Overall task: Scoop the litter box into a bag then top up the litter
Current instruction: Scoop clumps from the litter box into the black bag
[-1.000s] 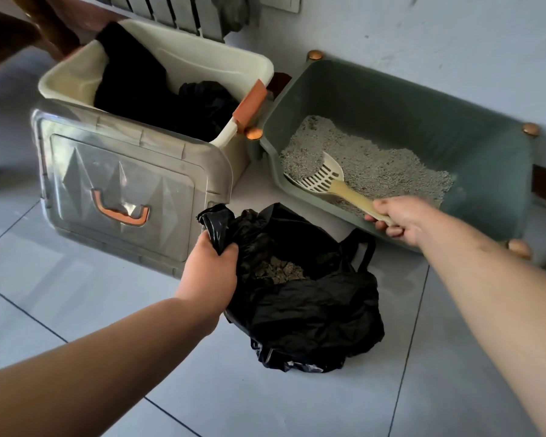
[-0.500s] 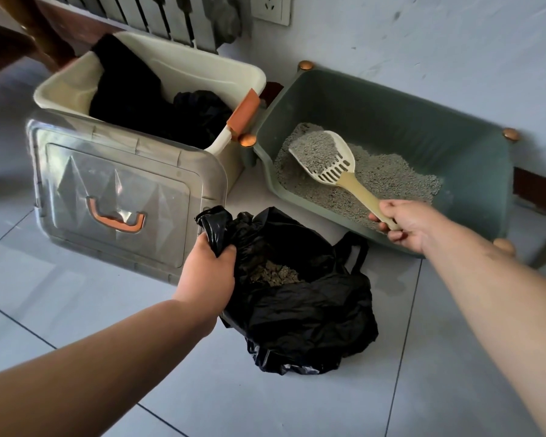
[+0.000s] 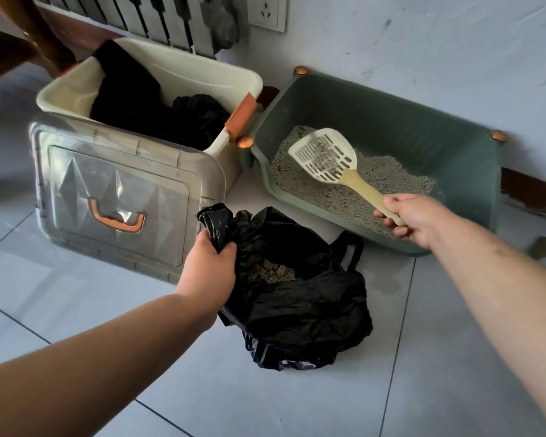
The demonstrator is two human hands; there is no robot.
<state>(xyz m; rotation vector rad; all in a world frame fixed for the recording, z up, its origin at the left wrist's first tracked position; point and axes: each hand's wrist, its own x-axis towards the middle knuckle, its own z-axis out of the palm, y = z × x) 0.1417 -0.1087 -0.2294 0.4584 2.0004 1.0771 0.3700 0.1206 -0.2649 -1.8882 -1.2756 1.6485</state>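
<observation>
From the head camera, the scoop (image 3: 323, 154) is in the air over the litter box (image 3: 391, 121), tilted, with a thin scatter of grey grains on its slotted face. The right hand (image 3: 413, 219) has its grip closed round the far end of the handle. The scoop looks like light, stiff plastic, so the handle end seems a good place to hold it. Loose grains will likely sift through the slots, leaving only clumps, and a steep tilt could spill those. The left hand (image 3: 210, 266) has its grip bunched on the rim of the black bag (image 3: 297, 313), which slumps on the floor (image 3: 76, 294) in front of the box. The bag looks like thin, soft, slippery film that would fold shut unless held up by its rim or its loop handle. A small heap of brownish clumps (image 3: 271, 272) lies in its mouth. The green box has high walls and holds a bed of grey litter (image 3: 391, 181), lying deeper toward its front left. Left of it stands an open cream bin (image 3: 186, 74) with dark, crumpled things inside; I cannot tell whether they are bags or cloth. Its clear lid (image 3: 114, 190), with an orange handle, is propped against the bin's front.
</observation>
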